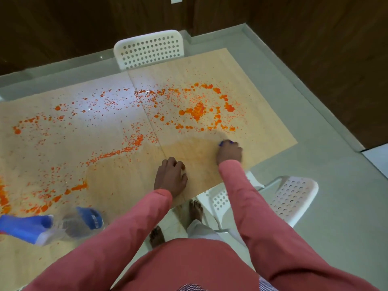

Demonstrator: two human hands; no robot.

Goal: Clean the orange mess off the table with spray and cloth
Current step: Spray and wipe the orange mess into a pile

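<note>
Bottle (83,222): laid on its side near the table's front edge at 8 o'clock, blurred, beside a blue object (27,226) that cannot be identified; neither hand is near it.
Left hand (171,175): rested on the table (273,131) near the front edge, fingers loosely curled, nothing held; it seems to be used as a brace.
Right hand (229,153): placed farther out at 1 o'clock, fingers curled down over a cloth (226,142), of which only a blue edge is shown beyond the fingertips; the cloth is pressed to the tabletop.
Wiped patch: a smeared, faintly orange area is seen around and between the two hands.
Mess (198,111): the densest cluster is found just beyond the cloth, toward 12 o'clock; a long scatter is spread away to 9 and 10 o'clock, across the table's seam.
Key relation: the nearest splatter lies straight ahead of the right hand, which is the closer one; the mess's long axis runs left to right, so forward strokes are likely called for first, then sweeps leftward.
Progress: judged early, since most of the orange is left.
Far side: a white chair (149,49) is tucked in at 12 o'clock.
</note>
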